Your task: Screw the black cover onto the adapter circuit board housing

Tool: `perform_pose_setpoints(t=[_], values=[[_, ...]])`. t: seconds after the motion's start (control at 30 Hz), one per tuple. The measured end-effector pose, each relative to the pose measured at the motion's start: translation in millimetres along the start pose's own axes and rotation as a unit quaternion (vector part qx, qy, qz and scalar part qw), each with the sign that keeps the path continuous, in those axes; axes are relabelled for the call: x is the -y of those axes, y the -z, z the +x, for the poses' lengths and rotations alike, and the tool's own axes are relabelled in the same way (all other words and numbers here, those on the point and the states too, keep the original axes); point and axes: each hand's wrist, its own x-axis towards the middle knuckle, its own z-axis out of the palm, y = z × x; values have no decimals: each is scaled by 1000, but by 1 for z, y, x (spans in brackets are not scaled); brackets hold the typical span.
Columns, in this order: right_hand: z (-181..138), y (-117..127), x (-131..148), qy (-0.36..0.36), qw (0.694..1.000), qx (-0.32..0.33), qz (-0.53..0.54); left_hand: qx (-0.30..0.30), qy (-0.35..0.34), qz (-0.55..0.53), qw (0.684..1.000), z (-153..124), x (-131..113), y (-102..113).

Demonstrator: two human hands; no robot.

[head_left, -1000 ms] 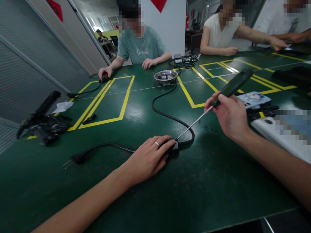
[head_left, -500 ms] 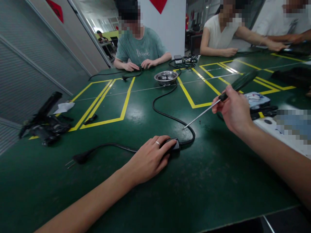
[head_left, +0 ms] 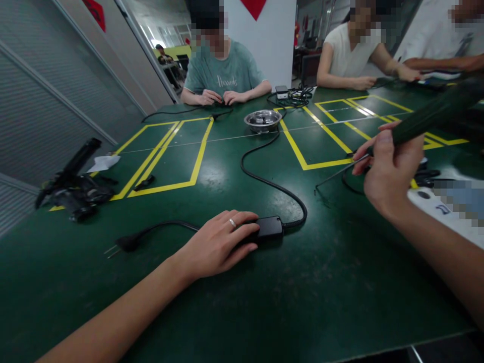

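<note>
Lifted away: one screwdriver [head_left: 393, 141]; two hands [head_left: 217, 243], one adapter [head_left: 269, 228]

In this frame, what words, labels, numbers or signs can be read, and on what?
"Harrods", roughly, in pale script on the teal T-shirt of the person opposite; blurred, so uncertain.
Red signs on the white pillar and grey wall: no text readable.
Black adapter box under the left hand: no label visible.

The right hand [head_left: 389, 171] now carries the screwdriver [head_left: 381, 148] away toward 2 o'clock, its tip lifted off the black adapter [head_left: 269, 228] and well apart from it. More of the adapter shows past the left hand [head_left: 217, 244], and the person at 12 o'clock has pulled a cable [head_left: 181, 112] in close.
</note>
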Motion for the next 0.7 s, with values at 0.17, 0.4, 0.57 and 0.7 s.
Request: perform_pose_setpoints(t=[0.17, 0.4, 0.57, 0.7], values=[[-3, -1, 3, 9, 1000, -13, 1, 15, 21, -30, 999, -3, 5, 3], [1, -2, 6, -43, 998, -37, 34, 28, 71, -105, 992, -4, 9, 2], [-3, -8, 12, -135, 982, -39, 125, 6, 87, -121, 989, 0, 7, -7], [-19, -14, 22, -245, 945, 22, 218, 9, 98, -118, 988, 2, 5, -9]])
